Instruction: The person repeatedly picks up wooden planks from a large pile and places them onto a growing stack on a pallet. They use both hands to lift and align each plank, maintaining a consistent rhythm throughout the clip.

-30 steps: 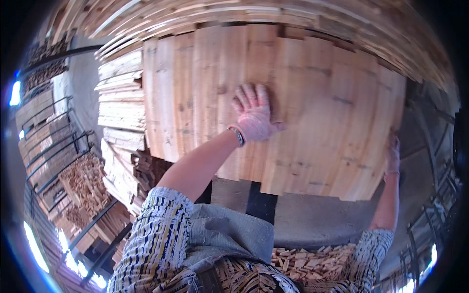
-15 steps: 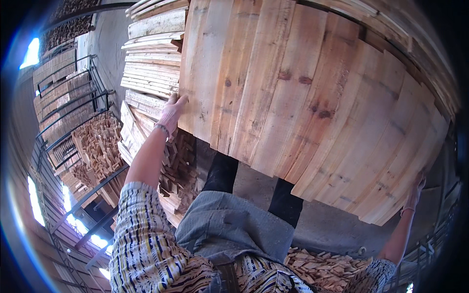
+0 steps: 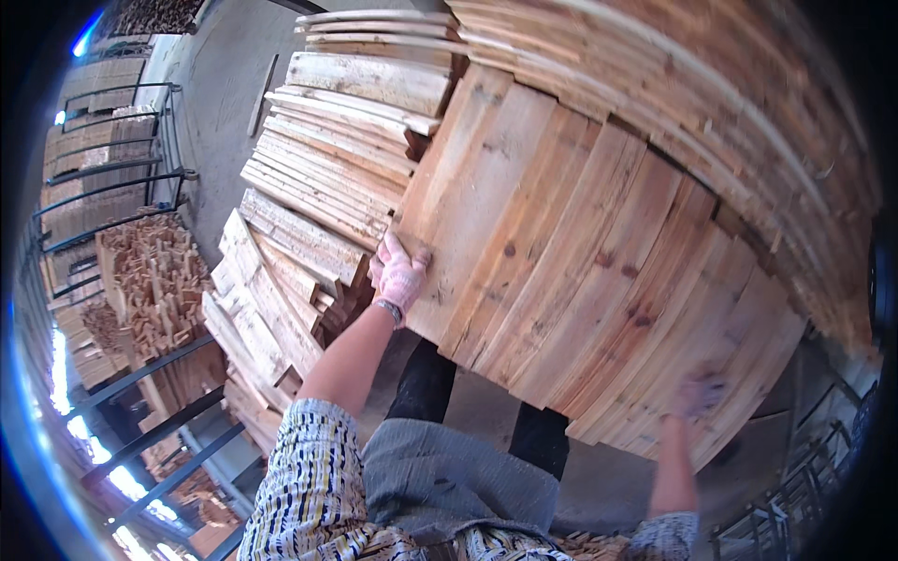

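A row of pale wooden planks (image 3: 571, 271), lying side by side with uneven ends, spreads in front of me; several have dark knots. My left hand (image 3: 402, 273), in a pale glove with a band at the wrist, grips the outer edge of the leftmost plank (image 3: 458, 210), its fingers curled. Over the near right part of the row is my right hand (image 3: 697, 393), smeared by motion. Its fingers cannot be made out, nor whether it touches the wood.
Behind the row rises a tall stack of boards (image 3: 673, 89). More stacked boards (image 3: 327, 150) stand to the left, with loosely leaning pieces (image 3: 267, 299) nearer me. Black metal racks (image 3: 117, 168) and a heap of short offcuts (image 3: 154, 280) are farther left. Metal frames (image 3: 776, 510) stand at lower right.
My right hand has left the row's right end and moved inward over the planks. My left hand stays at the left edge. The view has shifted, showing more of the stack behind.
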Tool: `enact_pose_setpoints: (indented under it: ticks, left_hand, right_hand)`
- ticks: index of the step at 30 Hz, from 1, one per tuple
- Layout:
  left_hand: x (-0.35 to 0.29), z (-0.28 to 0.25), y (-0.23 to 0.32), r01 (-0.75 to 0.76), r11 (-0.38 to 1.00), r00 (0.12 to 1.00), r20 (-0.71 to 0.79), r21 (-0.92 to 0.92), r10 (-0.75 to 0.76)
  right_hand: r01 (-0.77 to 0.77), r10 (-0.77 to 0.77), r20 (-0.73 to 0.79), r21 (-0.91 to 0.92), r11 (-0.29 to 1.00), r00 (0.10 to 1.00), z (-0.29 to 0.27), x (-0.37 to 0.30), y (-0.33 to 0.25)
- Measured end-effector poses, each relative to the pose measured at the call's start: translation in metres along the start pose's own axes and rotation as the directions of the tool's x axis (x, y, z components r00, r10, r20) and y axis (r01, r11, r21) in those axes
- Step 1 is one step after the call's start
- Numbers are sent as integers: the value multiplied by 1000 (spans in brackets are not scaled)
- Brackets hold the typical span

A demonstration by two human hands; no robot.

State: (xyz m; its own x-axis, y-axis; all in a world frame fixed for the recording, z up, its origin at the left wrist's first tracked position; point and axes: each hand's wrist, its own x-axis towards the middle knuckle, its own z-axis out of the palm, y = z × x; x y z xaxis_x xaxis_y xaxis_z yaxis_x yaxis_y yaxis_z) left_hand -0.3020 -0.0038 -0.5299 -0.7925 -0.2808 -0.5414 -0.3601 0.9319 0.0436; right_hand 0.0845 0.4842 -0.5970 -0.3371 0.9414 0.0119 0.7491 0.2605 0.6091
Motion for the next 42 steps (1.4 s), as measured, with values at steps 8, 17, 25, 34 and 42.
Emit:
enact_pose_setpoints:
  ticks: [8, 17, 25, 34, 42]
  left_hand:
    - [-12, -16, 2, 25, 979, 995, 100, -205, -4]
    - [-2, -32, -19, -64, 917, 939, 287, -394, 189]
    - [-46, -50, -141, -66, 509, 958, 88, -858, 272]
    - [-53, -72, -172, -239, 510, 943, -71, -826, 326]
    - [18, -61, -108, -137, 932, 938, 258, -336, 231]
  right_hand:
    - [643, -843, -95, 693, 326, 530, -293, -174, -188]
    - [897, -940, -252, 430, 104, 230, -524, -175, -525]
    - [924, -932, -64, 169, 343, 358, -546, -205, -571]
    - [930, -917, -157, 41, 365, 366, -565, -224, -532]
    - [940, -927, -163, 121, 320, 337, -559, -238, -530]
